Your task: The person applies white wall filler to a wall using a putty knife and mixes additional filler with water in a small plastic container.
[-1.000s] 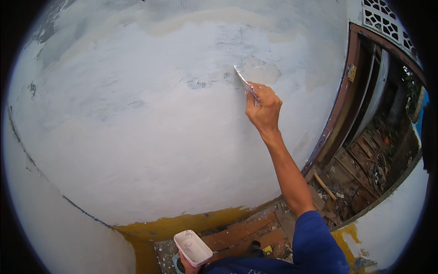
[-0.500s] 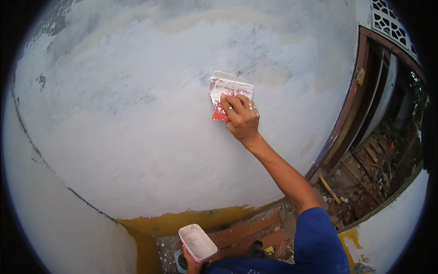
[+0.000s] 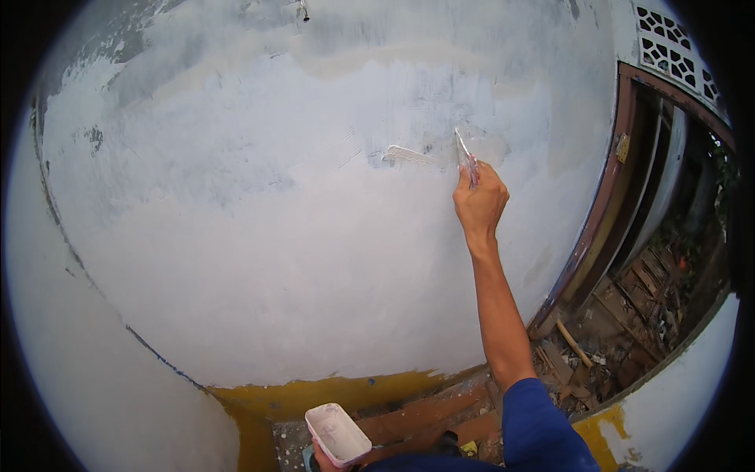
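Observation:
My right hand (image 3: 480,200) grips a putty knife (image 3: 465,149) edge-on against the grey-white, patchy wall (image 3: 275,236). A fresh smear of white putty (image 3: 410,155) lies on the wall just left of the blade. Low in the view, my left hand (image 3: 321,455) holds a white rectangular plastic tub (image 3: 338,433) with white residue inside, open side up; most of that hand is hidden under the tub.
At right, a brown-framed doorway (image 3: 629,118) has a patterned vent block (image 3: 672,47) above it and debris with boards (image 3: 621,322) beyond. A low white wall (image 3: 668,393) is at lower right. A yellow band (image 3: 299,397) runs along the wall's base, above rubble-strewn ground (image 3: 413,421).
My right hand first swung down-left with the blade turned flat, then moved right and turned it edge-on again. A new putty smear shows on the wall. The tub stays low.

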`<state>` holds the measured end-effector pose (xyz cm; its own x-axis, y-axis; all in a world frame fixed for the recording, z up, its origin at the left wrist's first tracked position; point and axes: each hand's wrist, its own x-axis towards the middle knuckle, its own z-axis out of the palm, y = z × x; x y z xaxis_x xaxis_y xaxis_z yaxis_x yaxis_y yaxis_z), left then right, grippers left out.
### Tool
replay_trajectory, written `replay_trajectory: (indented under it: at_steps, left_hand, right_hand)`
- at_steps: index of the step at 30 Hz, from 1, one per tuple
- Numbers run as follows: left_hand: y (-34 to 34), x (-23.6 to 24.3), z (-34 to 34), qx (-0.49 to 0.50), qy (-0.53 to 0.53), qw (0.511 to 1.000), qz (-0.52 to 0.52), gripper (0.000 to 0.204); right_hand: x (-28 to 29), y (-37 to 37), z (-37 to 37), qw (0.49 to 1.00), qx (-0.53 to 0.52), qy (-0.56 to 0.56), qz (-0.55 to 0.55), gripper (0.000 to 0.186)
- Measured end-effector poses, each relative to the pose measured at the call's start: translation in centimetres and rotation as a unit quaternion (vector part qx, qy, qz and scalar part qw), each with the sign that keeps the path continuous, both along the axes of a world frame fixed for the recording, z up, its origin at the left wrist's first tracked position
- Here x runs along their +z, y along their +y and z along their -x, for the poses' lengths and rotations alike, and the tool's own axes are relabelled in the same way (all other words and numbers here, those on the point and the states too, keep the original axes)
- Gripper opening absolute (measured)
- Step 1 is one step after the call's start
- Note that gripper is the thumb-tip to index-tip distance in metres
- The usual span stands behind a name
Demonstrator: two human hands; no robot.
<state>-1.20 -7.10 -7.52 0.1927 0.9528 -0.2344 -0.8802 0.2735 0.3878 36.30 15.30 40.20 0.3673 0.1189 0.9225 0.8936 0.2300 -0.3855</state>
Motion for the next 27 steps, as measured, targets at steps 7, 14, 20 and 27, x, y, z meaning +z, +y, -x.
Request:
replay_trajectory:
  at_steps: [7, 14, 20, 27]
  left_hand:
    - [-1.1, 1.1, -0.6, -0.005, -0.005, 1.000, 0.011, 0.078]
    - [-0.4, -1.9, 0.8, -0.023, 0.001, 1.000, -0.016, 0.072]
    - [-1.6, -0.1, 0.7, -0.020, -0.009, 1.000, -0.002, 0.071]
    - [-0.7, -2.2, 2.2, -0.005, 0.006, 1.000, 0.020, 0.077]
  right_hand:
    - [-3.1, -0.3, 13.5, 0.977, 0.146, -0.143, 0.054, 0.037]
    - [-0.1, -1.6, 7.9, 0.977, 0.208, 0.013, -0.042, 0.026]
    - [-4.8, 3.0, 9.4, 0.965, -0.014, -0.259, -0.022, 0.055]
    - [-5.7, -1.9, 8.6, 0.965, 0.212, -0.152, 0.023, 0.048]
